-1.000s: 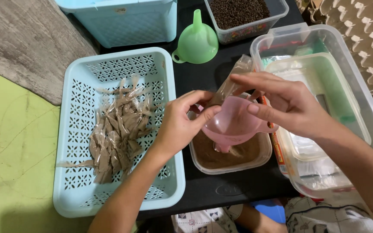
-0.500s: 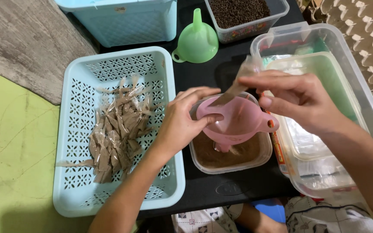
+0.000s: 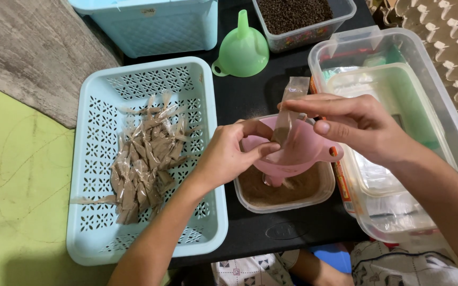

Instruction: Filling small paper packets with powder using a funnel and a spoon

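A blue basket (image 3: 94,175) sits at your left with a heap of filled sachets (image 3: 143,159); right of it, a tub (image 3: 284,198) of brown powder. Over the tub your left hand (image 3: 231,153) pinches the rim of a pink funnel (image 3: 300,153) — thumb inside. Your right hand (image 3: 353,124) grips a narrow clear sachet (image 3: 287,108) between fingertips, upright, its lower end in the funnel.

A: Item one?
B: Pink funnel (image 3: 298,153), plastic, side handle to the right; upright, spout down in a clear tub of brown powder (image 3: 284,191).
A: Item two?
B: Small clear sachet (image 3: 287,114), narrow, brown powder in its lower part; standing nearly upright, lower end inside the funnel's bowl, open top above.
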